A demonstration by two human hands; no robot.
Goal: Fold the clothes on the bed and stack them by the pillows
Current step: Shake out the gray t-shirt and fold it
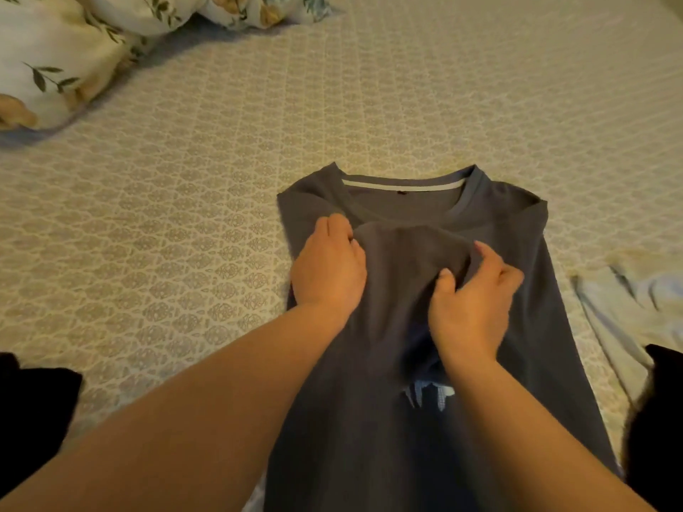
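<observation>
A grey T-shirt point(517, 275) lies flat on the bed with its collar pointing away from me and its sides folded in. A fold of its fabric is raised between my hands, just below the collar. My left hand point(327, 269) grips the left end of that fold with curled fingers. My right hand point(471, 301) pinches the right end between thumb and fingers. A pale print shows on the shirt below my right wrist. Floral pillows point(55, 57) lie at the far left of the bed.
The patterned bedspread point(184, 216) stretches wide between the shirt and the pillows. A light blue garment point(628, 312) lies crumpled at the right. Dark clothing sits at the lower left point(33, 412) and at the lower right edge point(661, 419).
</observation>
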